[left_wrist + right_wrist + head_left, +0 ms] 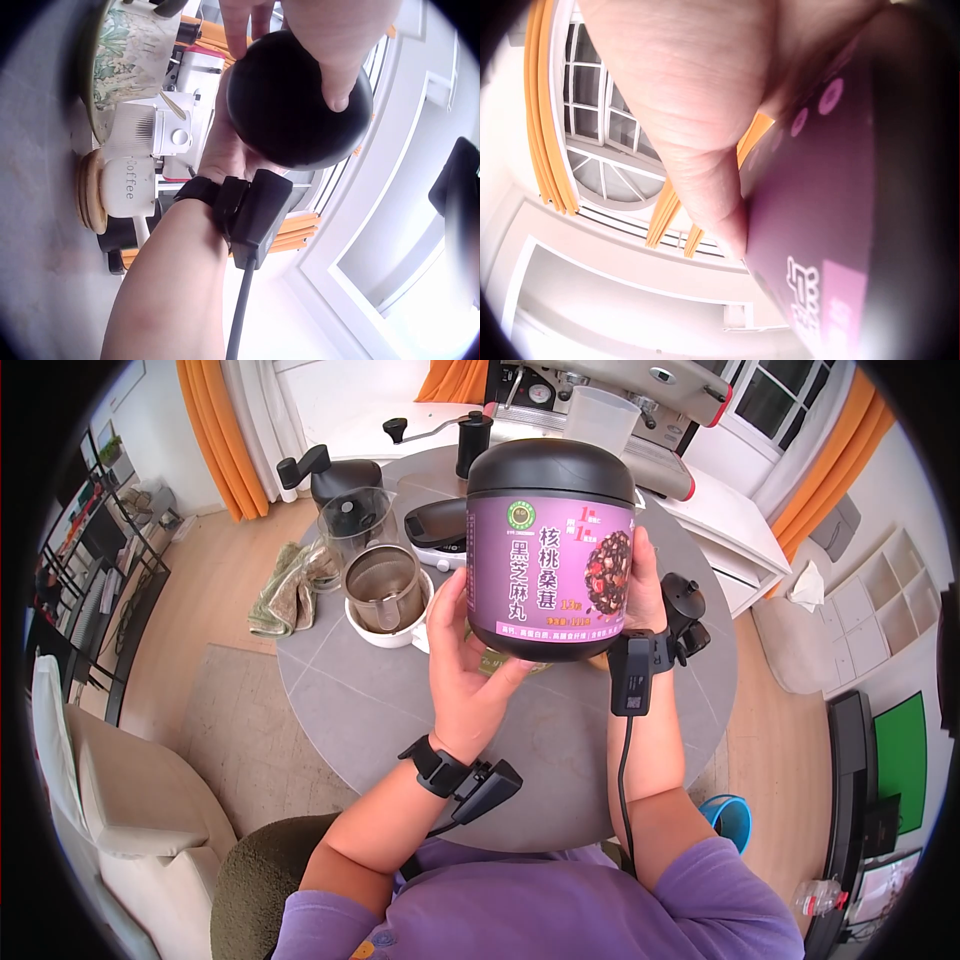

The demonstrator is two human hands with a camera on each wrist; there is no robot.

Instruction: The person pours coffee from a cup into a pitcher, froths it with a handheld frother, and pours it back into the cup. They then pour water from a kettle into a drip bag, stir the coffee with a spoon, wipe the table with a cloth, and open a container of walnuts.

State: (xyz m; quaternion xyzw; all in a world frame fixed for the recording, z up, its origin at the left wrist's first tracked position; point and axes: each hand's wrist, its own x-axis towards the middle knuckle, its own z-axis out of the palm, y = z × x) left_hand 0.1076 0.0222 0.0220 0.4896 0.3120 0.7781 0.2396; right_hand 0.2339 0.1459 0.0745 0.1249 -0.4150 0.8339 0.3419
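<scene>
Above the round grey table, in front of the chest, held the purple jar upright with its black lid uppermost. With the left hand, gripped the lower left side, fingers partly curled round; with the right hand, clasped the opposite side, fingers bent against it. Through the left wrist view, caught details hidden from the head view: the round black base with a thumb on it, and a white cup lettered "Coffee" against round wooden pieces. Through the right wrist view, caught pink rings and white lettering on the jar's side, close up. Only from the head view, saw the metal strainer and, farther left, the crumpled cloth.
</scene>
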